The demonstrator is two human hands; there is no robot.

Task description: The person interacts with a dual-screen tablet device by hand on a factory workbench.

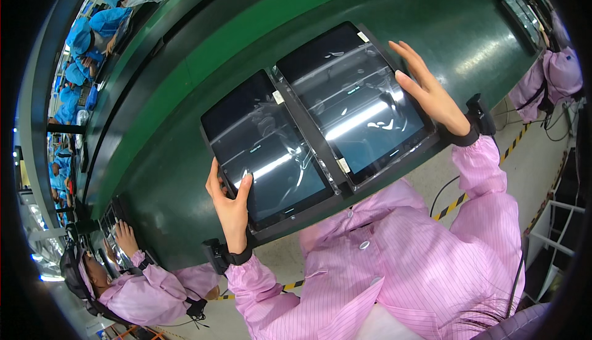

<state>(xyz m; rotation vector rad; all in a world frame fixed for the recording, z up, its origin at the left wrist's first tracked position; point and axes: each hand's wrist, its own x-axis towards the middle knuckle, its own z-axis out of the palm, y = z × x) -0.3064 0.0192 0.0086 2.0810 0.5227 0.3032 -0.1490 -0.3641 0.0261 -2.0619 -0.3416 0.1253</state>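
Two dark tablets lie side by side in a black tray in front of me, the left tablet (265,149) and the right tablet (357,102). Their screens are lit faintly, and wrinkled clear film with pale tabs covers them. My left hand (229,201) is at the outer edge of the left tablet, thumb over the screen and fingers stretched along the side. At the right tablet's outer edge is my right hand (431,96). Its thumb is at the border and its fingers are straight and spread, off the screen. Both wrists wear black bands.
The tray (306,131) rests on a curved green table (185,186) near its front edge. A person in pink (148,284) handles a device at the left. Another pink sleeve (549,81) is by a tablet (520,16) at the right. Workers in blue sit beyond the dark rail.
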